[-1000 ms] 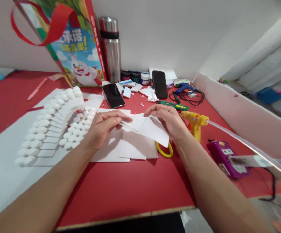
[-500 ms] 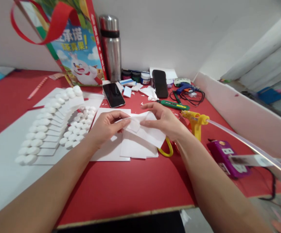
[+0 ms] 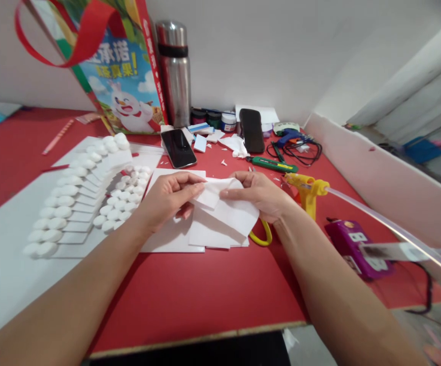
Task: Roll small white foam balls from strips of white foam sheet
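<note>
Both hands grip a thin white sheet of paper [image 3: 235, 214], folded over along its upper edge. My left hand [image 3: 172, 195] pinches its left end between thumb and fingers. At the right end, my right hand [image 3: 260, 195] is closed with the thumb on the near face and the fingers behind. Beneath the sheet lie white boards [image 3: 167, 236] on the red table. Left of my hands stands a curved white stair-like model [image 3: 85, 208] edged with round white discs, and a cluster of more discs [image 3: 119, 206] sits beside it.
A yellow glue gun [image 3: 306, 190] with a long clear glue stick stands right of my right hand, by a yellow scissor handle [image 3: 262, 236] and a purple box [image 3: 357, 249]. Behind are a green cutter [image 3: 274, 164], two phones [image 3: 178, 148], a steel flask [image 3: 175, 76] and a bag [image 3: 129, 96].
My right hand's fingers have curled in behind the paper, where the index finger was stretched out before. The fold along the paper's top looks flatter. The left hand has barely moved.
</note>
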`<state>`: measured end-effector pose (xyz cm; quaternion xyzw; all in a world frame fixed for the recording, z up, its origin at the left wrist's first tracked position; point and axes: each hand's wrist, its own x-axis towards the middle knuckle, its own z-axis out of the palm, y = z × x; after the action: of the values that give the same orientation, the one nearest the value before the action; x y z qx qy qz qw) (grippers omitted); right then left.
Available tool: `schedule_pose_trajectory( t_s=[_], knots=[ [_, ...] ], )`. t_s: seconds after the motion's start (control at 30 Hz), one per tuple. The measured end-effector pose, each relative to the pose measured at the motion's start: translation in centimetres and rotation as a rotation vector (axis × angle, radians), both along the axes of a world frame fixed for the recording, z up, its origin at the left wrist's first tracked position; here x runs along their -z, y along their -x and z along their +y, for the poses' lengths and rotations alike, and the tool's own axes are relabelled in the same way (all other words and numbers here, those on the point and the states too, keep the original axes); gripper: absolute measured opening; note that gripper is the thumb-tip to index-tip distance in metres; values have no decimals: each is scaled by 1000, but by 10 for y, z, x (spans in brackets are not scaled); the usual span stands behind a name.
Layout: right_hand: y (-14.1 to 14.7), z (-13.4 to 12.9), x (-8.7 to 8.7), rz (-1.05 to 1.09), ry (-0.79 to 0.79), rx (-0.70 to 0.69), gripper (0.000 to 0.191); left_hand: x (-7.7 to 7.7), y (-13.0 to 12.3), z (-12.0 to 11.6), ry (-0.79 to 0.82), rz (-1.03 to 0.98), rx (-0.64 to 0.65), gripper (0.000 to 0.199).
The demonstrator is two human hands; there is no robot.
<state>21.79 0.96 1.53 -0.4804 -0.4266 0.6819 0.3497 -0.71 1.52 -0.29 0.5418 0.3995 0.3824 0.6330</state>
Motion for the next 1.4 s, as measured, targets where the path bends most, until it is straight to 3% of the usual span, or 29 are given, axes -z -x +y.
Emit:
schedule_pose_trajectory(
  t_s=[0.37,0.6,0.77,0.9,0.97,1.4],
  knots=[
    [1,-1,-5,-7,28,-3,43,3,4,1,35,35,88,14],
    [2,-1,-5,78,82,-6,42,-12,0,-14,-89,89,168,61],
    [3,-2,-1,115,89,-13,35,-10,-4,-23,-348,297,189,69],
    [11,-3,0,98,50,66,26,-3,-5,-22,-631,539,149,69],
    [15,-4,0,83,30,96,21,-2,-6,-22,-690,575,155,69],
    [12,-3,4,66,-66,55,26,-9,-7,-26,-345,345,213,77]
  ],
)
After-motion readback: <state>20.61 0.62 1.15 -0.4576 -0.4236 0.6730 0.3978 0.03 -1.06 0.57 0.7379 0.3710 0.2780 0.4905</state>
